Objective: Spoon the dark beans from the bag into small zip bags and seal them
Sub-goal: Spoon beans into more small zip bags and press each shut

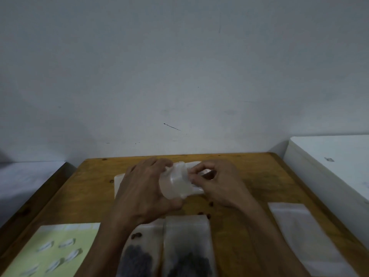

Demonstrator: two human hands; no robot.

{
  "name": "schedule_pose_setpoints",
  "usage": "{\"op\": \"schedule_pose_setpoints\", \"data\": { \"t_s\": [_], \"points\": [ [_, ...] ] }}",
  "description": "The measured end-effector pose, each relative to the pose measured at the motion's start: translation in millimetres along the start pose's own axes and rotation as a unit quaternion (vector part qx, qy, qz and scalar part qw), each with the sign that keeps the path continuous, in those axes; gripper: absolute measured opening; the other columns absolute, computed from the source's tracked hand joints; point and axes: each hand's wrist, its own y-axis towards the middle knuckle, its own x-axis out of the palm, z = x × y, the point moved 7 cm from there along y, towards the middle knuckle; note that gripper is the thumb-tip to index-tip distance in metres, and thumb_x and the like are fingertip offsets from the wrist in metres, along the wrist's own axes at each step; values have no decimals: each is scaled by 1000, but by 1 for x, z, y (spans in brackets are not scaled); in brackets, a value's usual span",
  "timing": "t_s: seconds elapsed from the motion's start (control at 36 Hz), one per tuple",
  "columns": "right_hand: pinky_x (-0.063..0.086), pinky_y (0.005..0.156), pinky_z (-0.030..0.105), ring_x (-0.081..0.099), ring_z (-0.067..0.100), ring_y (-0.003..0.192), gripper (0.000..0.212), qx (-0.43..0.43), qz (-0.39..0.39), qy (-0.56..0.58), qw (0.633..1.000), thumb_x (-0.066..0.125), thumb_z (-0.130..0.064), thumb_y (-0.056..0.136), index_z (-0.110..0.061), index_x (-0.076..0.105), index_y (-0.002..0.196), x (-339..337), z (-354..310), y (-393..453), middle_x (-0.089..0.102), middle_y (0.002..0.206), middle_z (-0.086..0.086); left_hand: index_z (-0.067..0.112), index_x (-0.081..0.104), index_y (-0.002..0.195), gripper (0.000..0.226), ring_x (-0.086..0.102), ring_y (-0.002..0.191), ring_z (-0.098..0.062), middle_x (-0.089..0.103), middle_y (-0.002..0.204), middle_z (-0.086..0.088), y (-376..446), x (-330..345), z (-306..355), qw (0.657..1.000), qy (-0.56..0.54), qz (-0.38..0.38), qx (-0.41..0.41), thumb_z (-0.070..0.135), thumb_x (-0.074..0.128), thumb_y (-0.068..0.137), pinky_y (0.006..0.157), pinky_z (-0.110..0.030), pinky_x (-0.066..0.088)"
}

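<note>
- Dark beans sit low in two small filled zip bags nearest me, the left filled bag touching the right filled bag on the wooden table.
- Pale green sheet at my near left, printed with small white shapes.
- Empty clear zip bags lie flat at my near right, apart from the filled pair.
- A few loose beans are scattered on the wood just beyond the filled bags.
- My left hand curls around a clear zip bag, thumb under it, holding it above the table.
- My right hand pinches that bag's right edge between thumb and fingertips.
- A white plastic piece shows under my left hand; blurred, so I cannot tell what it is.
- White box at far right, grey wall behind.
</note>
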Motion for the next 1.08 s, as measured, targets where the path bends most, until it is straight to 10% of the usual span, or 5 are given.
{"op": "schedule_pose_setpoints", "data": {
  "t_s": [0.22, 0.44, 0.67, 0.94, 1.08],
  "points": [
    [41, 64, 22, 55, 11, 85, 51, 216, -3, -206, 954, 67, -49, 89, -21, 55, 131, -8, 80, -12, 61, 120, 0, 31, 48, 136, 99, 53, 99, -9, 55, 120, 14, 12, 27, -46, 988, 19, -120, -99, 70, 80, 51, 84, -34, 53],
    [56, 57, 26, 69, 13, 65, 17, 297, 73, 137, 942, 77, -22, 85, -13, 71, 98, 25, 109, -14, 73, 77, 4, 30, 47, 138, 95, 51, 106, -15, 47, 123, 9, 36, 64, -46, 967, -52, -218, -123, 55, 89, 57, 80, -29, 49],
    [49, 60, 27, 62, 14, 71, 3, 307, 183, 267, 895, 73, -20, 89, -17, 75, 88, 41, 104, 7, 71, 82, 3, 26, 46, 139, 101, 52, 107, -16, 49, 122, 7, 47, 87, -53, 950, -79, -256, -160, 61, 88, 53, 82, -30, 50],
    [43, 60, 19, 55, 2, 75, 18, 258, 212, 144, 932, 61, -25, 98, -16, 71, 110, 35, 106, 20, 62, 87, -5, 25, 46, 140, 110, 54, 106, -16, 51, 124, 7, 44, 84, -61, 956, -96, -223, -166, 69, 85, 47, 85, -32, 54],
    [35, 64, 9, 57, 9, 90, 17, 89, 203, -57, 973, 58, -19, 99, -16, 71, 109, 20, 66, 24, 63, 101, -3, 25, 48, 139, 109, 56, 104, -16, 55, 124, 5, 42, 81, -62, 956, -108, -206, -179, 69, 85, 46, 84, -32, 55]
  ]
}}
